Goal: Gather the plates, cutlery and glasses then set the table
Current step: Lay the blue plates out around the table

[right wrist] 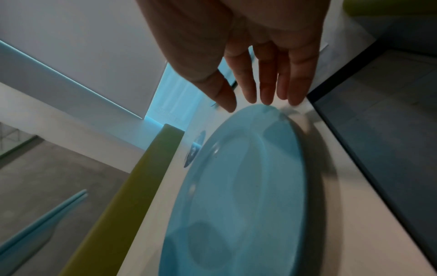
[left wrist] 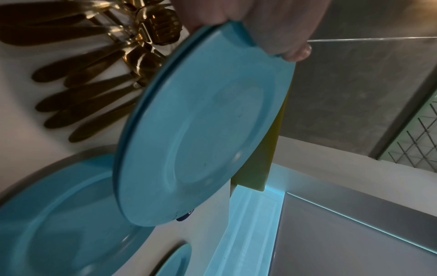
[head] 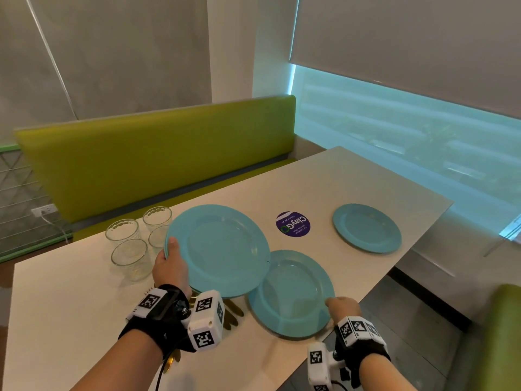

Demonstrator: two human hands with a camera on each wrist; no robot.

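Note:
My left hand (head: 172, 263) grips the left rim of two stacked blue plates (head: 222, 249), held tilted just above the white table (head: 70, 306); the left wrist view shows the double rim of these plates (left wrist: 201, 130) under my fingers (left wrist: 272, 28). Another blue plate (head: 293, 294) lies flat near the table's front right edge. My right hand (head: 342, 306) is at its near rim, and its straight fingers (right wrist: 260, 84) reach the edge of that plate (right wrist: 248, 186). A third blue plate (head: 366, 228) lies farther right. Several glasses (head: 129, 258) stand at the left. Gold cutlery (left wrist: 94, 74) lies under my left wrist.
A round purple sticker (head: 293, 224) is on the table between the plates. A green bench (head: 141, 165) runs along the far side. The table's right edge drops to a grey floor, with a green seat (head: 504, 334) beyond it.

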